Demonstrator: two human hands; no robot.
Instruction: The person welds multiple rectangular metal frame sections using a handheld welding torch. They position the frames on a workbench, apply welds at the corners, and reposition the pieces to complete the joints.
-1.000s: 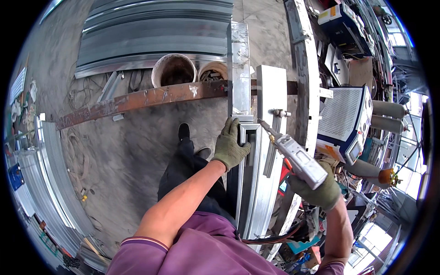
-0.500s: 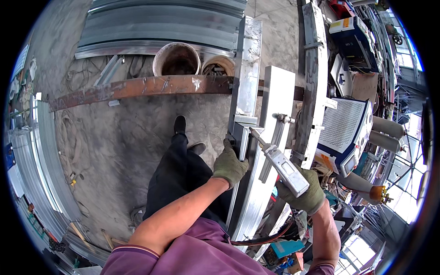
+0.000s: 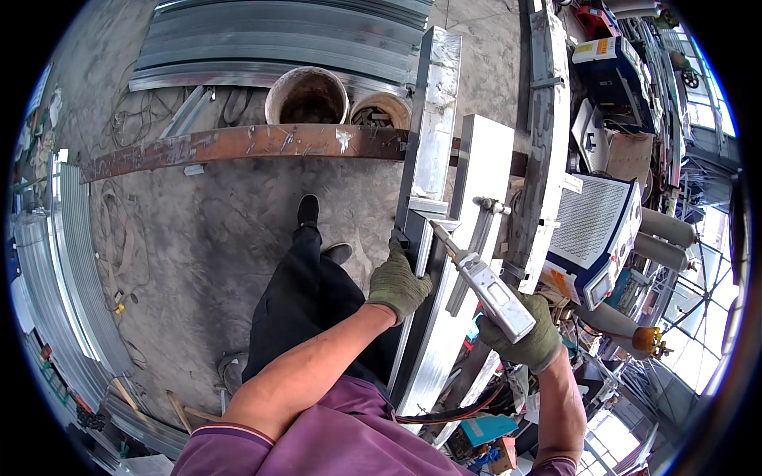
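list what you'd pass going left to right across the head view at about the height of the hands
stack of metal strips → trouser leg → left hand gripping the metal beam → handheld tool → right hand holding it → white and blue machine

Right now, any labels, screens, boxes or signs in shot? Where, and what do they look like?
Welding machine: right of the steel frame, white boxy case with perforated top, blue edges, orange-yellow label patch on its near corner.
Blue box: upper right, dark blue with a white-and-orange top panel.
Handheld tool: in the right hand, grey-white body with a small flat panel; too small to tell more.
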